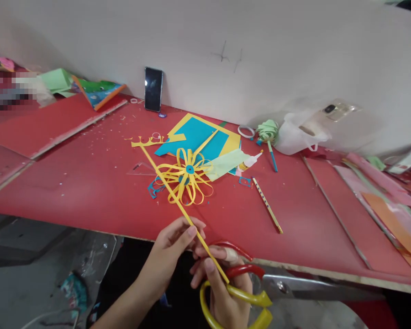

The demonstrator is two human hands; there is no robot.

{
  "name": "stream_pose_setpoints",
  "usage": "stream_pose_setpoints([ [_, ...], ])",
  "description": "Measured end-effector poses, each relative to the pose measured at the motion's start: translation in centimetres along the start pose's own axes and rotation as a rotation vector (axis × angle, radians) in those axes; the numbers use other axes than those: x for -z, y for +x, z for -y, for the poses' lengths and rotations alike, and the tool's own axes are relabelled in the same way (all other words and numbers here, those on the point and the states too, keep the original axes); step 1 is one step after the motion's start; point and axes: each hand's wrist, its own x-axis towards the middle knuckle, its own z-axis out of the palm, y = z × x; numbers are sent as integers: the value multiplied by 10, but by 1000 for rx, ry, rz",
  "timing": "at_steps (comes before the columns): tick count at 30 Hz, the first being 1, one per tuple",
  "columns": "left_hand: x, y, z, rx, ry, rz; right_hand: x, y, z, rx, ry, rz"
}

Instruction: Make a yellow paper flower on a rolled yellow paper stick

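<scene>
Both hands pinch a long yellow paper strip (178,205) at 6 o'clock: left hand (173,249) grips mid-strip, right hand (222,292) holds its end plus scissors (239,292). Cutting stage, seemingly; steady tension matters next.

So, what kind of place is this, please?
Probably a paper-craft workspace. On the red table lie a yellow paper flower, coloured paper sheets and a glue bottle. The right hand holds scissors; the left hand pinches a yellow paper strip.
</scene>
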Motion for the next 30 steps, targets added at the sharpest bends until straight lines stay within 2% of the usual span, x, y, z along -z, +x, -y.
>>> stream_pose_setpoints([
  [4, 4, 4, -6, -33, -16, -24, 4, -5, 1, -17, 76, 83],
  [8, 6, 8, -11, -78, -8, -19, 3, -3, 7, -70, 78, -18],
  [12, 3, 7, -11, -9, 27, 8, -3, 3, 6, -34, 73, 25],
  [15, 2, 7, -11, 63, 42, 31, -6, 5, 3, -94, 73, 13],
  [17, 3, 10, -15, 52, 17, 21, -7, 6, 0, -127, 107, 48],
  [20, 8, 21, -24, -43, -20, -27, -1, 4, -3, -212, 140, 151],
  [23, 12, 35, -34, -89, -45, -29, 12, -5, 1, -401, 25, 364],
  [25, 15, 44, -40, -118, -53, -5, 22, -13, 6, -507, -122, 444],
  [27, 16, 51, -45, -150, -47, 17, 30, -20, 11, -564, -283, 431],
  [30, 16, 60, -50, -184, -51, 20, 32, -23, 12, -598, -358, 405],
])
